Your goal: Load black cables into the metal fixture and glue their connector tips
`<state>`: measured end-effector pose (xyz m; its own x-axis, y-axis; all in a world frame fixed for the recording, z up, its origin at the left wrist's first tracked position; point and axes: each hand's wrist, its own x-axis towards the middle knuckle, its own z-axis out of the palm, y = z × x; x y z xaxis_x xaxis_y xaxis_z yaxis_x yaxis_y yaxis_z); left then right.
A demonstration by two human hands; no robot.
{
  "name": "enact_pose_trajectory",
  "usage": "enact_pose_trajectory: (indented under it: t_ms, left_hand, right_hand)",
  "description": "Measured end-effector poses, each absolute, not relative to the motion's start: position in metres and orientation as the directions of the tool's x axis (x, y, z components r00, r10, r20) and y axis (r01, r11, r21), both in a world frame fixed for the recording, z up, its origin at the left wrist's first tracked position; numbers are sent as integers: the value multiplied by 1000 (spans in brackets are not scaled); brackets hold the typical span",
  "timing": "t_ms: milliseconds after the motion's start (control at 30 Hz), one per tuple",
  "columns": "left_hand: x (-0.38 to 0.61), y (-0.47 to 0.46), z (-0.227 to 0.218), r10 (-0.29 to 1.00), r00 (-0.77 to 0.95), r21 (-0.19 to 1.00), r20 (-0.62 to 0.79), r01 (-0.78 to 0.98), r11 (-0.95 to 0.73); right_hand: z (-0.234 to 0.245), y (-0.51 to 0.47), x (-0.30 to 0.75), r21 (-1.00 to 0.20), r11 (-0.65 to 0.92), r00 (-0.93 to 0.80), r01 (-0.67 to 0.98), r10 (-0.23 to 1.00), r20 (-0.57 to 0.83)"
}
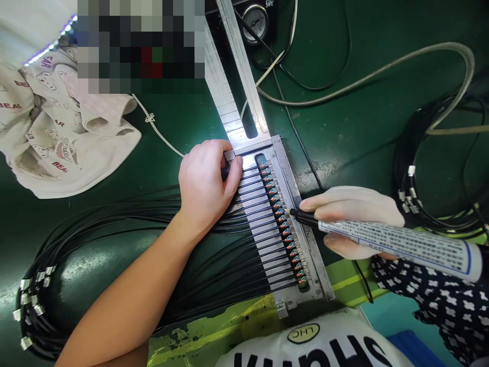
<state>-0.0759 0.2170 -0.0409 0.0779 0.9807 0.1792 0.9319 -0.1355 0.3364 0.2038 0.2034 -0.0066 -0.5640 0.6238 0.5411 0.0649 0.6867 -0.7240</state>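
Silver metal up front: one fixture (286, 296) lies on the green counter (362, 148), its row of wired cable ends (286, 231) too tight to count surely! Of two hands, the bare left hand (208, 176) curls at its upper edge, grip hidden, can't tell on what; the gloved right hand (355, 216) holds one marker (397, 242), tip beside mid-row. Two black coils flank them, one left coil (34, 326), one right coil (401, 158).

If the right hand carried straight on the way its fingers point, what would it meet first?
Probably the edge of the flat silver metal fixture, just ahead of the right hand; the black-nosed white marker it holds overlaps that edge. Height is unclear, so the fingers might pass above.
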Motion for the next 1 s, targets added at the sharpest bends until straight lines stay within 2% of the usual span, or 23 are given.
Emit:
enact_pose_trajectory:
  t_ms: [167, 333, 733, 1000]
  left_hand:
    - [-76, 217, -41, 981, 80, 341, 175, 930, -137]
    - [-76, 217, -42, 981, 73, 365, 181, 921, -136]
    - [-75, 216, -42, 978, 79, 362, 193, 921, -146]
    - [-74, 216, -41, 979, 76, 353, 187, 925, -139]
  right_hand:
    - [2, 193, 209, -700, 708, -523, 94, 633, 571]
    - [5, 181, 213, -731, 670, -546, 126, 662, 513]
    - [-1, 182, 210, -732, 667, -567, 136, 658, 494]
    - [-6, 177, 209, -723, 678, -497, 134, 677, 543]
